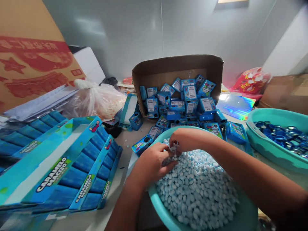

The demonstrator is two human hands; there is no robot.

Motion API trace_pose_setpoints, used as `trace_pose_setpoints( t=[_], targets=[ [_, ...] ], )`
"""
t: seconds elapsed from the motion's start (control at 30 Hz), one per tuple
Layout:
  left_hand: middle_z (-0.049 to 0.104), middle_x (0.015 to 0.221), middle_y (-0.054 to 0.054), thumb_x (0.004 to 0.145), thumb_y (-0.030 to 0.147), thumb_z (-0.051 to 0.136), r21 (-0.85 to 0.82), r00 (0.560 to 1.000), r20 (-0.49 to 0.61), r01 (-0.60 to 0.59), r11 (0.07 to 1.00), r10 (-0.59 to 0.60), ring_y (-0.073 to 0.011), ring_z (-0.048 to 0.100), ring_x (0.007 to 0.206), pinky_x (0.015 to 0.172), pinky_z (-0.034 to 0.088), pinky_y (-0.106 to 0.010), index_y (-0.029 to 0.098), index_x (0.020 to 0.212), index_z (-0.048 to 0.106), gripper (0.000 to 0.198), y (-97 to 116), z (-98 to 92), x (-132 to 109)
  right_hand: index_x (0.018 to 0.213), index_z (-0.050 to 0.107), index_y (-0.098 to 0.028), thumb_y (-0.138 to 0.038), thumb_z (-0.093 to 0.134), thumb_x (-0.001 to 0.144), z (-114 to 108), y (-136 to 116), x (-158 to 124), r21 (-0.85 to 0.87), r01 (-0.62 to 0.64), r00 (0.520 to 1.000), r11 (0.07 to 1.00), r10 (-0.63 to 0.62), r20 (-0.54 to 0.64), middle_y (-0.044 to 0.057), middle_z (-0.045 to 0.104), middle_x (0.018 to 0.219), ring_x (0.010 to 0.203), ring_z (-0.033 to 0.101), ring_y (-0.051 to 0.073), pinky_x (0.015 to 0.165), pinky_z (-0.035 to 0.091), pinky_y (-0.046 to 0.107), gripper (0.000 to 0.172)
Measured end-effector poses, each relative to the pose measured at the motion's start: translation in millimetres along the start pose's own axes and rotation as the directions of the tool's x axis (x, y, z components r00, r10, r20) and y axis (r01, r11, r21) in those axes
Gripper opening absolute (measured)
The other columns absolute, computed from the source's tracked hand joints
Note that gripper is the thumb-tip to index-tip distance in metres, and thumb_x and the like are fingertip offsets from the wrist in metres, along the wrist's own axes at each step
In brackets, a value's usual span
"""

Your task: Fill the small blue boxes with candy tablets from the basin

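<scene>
A teal basin [158, 205] in front of me is heaped with small pale blue and white candies [197, 189]. My left hand [151, 162] and my right hand [185, 141] meet over the basin's far rim, fingers curled together around something small that I cannot make out, with candies at the fingertips. Just past my hands, small blue candy boxes [141, 144] lie on the table. Many more of these boxes [178, 102] fill an open cardboard box [175, 65] behind them.
Flat blue display cartons marked "Caramelo Macizo" [60, 170] are stacked at the left. A second teal basin [269, 141] with blue rings stands at the right. A plastic bag [98, 99], a large printed cardboard box [31, 54] and a red bag [250, 80] lie behind.
</scene>
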State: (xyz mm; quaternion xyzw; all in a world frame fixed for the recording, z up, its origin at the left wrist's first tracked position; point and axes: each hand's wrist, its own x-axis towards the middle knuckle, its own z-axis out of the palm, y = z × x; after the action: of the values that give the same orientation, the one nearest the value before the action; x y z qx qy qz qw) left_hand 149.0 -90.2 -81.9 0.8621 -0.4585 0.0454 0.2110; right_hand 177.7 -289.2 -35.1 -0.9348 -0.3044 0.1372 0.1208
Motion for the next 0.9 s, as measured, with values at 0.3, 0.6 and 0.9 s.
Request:
trace_pose_setpoints(
  t=[0.3, 0.6, 0.9],
  targets=[
    [0.064, 0.118, -0.003, 0.092, 0.02, 0.075, -0.198, 0.987, 0.134, 0.115, 0.974, -0.089, -0.0235, 0.059, 0.111, 0.098, 0.047, -0.037, 0.023, 0.114, 0.073, 0.023, -3.2, -6.1, -5.3, 0.098, 0.079, -0.019, -0.008, 0.071, 0.078, -5.3, 23.4, 0.6, 0.022, 0.003, 0.999, 1.0, -0.002, -0.051, 0.0, 0.071, 0.088, 0.073, 0.059, 0.012, 0.061, 0.037, 0.022, 0.024],
    [0.067, 0.1, -0.002, 0.095, 0.011, 0.065, -0.255, 0.997, 0.046, 0.065, 0.965, -0.055, -0.0182, 0.063, 0.093, 0.082, 0.048, -0.029, 0.02, 0.099, 0.074, 0.014, -10.3, 0.0, -6.5, 0.098, 0.078, -0.016, -0.008, 0.068, 0.08, -4.5, 26.2, 1.2, 0.007, -0.039, 0.997, 0.999, 0.039, -0.074, 0.002, 0.071, 0.091, 0.075, 0.058, 0.013, 0.062, 0.036, 0.023, 0.022],
    [0.067, 0.1, -0.004, 0.1, 0.012, 0.054, -0.126, 1.0, -0.023, -0.019, 0.992, 0.016, -0.0181, 0.063, 0.089, 0.078, 0.049, -0.028, 0.017, 0.094, 0.068, 0.016, -5.7, 5.6, -5.6, 0.093, 0.078, -0.017, -0.006, 0.062, 0.079, -6.3, 23.4, 0.0, -0.013, -0.08, 0.997, 0.997, 0.079, -0.014, 0.001, 0.071, 0.085, 0.068, 0.056, 0.012, 0.057, 0.035, 0.024, 0.024]
  ],
)
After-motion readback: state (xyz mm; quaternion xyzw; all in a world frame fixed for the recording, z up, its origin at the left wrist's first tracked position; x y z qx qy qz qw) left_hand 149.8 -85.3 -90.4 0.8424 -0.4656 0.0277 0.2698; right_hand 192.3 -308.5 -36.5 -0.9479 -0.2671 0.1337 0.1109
